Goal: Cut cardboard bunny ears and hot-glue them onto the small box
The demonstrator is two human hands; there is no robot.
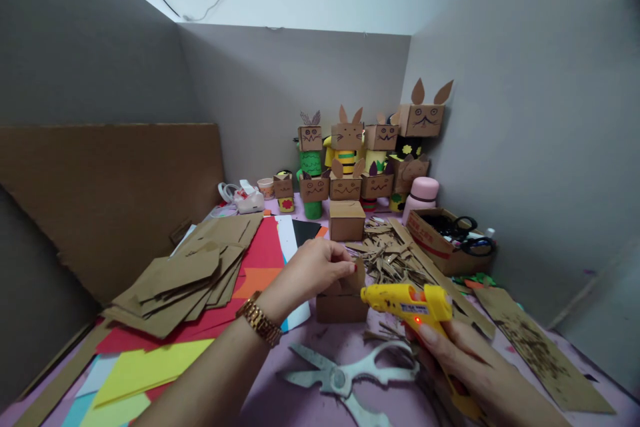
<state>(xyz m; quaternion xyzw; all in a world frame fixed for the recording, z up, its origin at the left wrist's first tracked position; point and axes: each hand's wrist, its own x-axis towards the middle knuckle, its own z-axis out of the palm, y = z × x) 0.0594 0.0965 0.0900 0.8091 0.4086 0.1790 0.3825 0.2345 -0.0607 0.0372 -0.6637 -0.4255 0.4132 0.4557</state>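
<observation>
Left hand pinches a cardboard piece at a small box; right hand grips a glue gun, scissors lying beside that hand

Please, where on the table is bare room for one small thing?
A small bare patch of table lies between the left forearm and the scissors; a narrower one separates the scissors from the box at the left hand. Crowded: paper and cardboard left, scraps right, figures behind.

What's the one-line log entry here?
left hand: holding cardboard piece at box | right hand: holding glue gun | scissors: open, on table
</observation>
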